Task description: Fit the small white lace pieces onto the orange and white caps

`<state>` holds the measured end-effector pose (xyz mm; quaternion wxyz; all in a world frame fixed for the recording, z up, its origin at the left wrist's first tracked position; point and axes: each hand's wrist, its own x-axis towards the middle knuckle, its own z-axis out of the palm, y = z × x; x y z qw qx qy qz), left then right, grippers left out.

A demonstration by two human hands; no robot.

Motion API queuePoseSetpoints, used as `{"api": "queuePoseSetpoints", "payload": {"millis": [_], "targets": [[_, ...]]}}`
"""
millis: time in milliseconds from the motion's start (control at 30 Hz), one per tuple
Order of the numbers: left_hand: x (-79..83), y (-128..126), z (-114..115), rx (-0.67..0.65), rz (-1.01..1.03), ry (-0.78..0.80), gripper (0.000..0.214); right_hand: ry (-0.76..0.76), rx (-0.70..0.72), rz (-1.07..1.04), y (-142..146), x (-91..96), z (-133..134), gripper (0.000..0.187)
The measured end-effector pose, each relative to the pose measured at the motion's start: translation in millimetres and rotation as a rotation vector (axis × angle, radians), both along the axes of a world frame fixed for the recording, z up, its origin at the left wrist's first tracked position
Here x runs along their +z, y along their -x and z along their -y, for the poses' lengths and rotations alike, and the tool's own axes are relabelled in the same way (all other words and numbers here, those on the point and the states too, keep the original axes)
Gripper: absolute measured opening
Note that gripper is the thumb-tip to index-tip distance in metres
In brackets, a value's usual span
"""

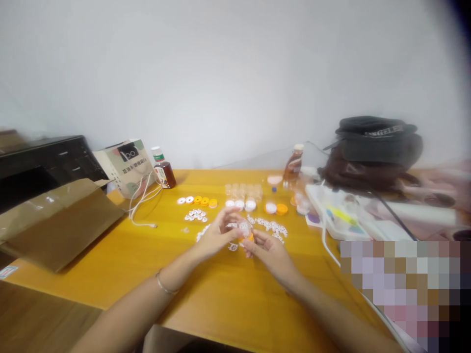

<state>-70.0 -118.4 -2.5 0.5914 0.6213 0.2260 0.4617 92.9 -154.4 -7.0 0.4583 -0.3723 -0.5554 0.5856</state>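
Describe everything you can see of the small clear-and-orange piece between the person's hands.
The piece is small and looks like plastic, clear to whitish above and orange below. It is held over the yellow-brown table, between the left hand and the right hand. Blur and the grasp hide its exact shape, its tilt and whether its parts are joined.

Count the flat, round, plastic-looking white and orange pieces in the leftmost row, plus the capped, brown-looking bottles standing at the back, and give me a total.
White round plastic-looking pieces: 2
Orange round plastic-looking pieces: 3
Capped brown-looking bottles: 2
Total: 7
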Motion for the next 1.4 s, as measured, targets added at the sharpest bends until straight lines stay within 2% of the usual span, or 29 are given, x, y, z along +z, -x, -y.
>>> {"api": "queuePoseSetpoints", "payload": {"millis": [100, 233, 367, 500, 600, 833, 1067, 1133, 1300, 1400], "targets": [[2.2, -0.6, 1.2, -0.034, 0.021, 0.048, 0.045, 0.003, 0.0, 0.007, 0.3, -1.3, -0.6, 0.026], [3.6, -0.5, 2.1, 0.078, -0.007, 0.016, 0.049, -0.007, 0.018, 0.004, 0.2, -2.3, -0.8, 0.028], [4.0, -0.1, 1.7, -0.017, 0.024, 0.058, 0.046, -0.002, 0.016, 0.02, -0.1, -2.0, -0.9, 0.028], [0.5, -1.5, 1.1, 0.071, -0.065, 0.024, 0.052, -0.021, 0.037, 0.003, -0.5, -3.7, -2.5, 0.028], [-0.7, -3.6, 3.4, 0.082, -0.123, 0.032, 0.052, -0.042, 0.053, 0.02, -1.2, -4.8, -2.5, 0.025], [4.3, -7.1, 11.0, 0.116, -0.097, -0.055, 0.041, -0.064, 0.04, 0.027, -0.9, -2.0, 0.3, 0.027], [4.2, -9.2, 9.8, 0.184, -0.049, -0.02, 0.043, -0.032, 0.082, -0.01, -2.4, -3.4, -3.3, 0.031], [7.1, -8.4, 9.4, 0.142, -0.037, -0.014, 0.045, -0.042, 0.07, -0.007, -3.0, -2.7, -2.6, 0.032], [13.4, -3.8, 7.2, -0.148, -0.173, 0.017, 0.033, -0.069, 0.053, -0.006, -2.6, -1.8, -1.0, 0.034], [10.7, -2.3, 6.8, -0.103, -0.251, -0.008, 0.029, -0.049, 0.074, -0.031, -1.2, -3.5, 0.2, 0.036]]}}
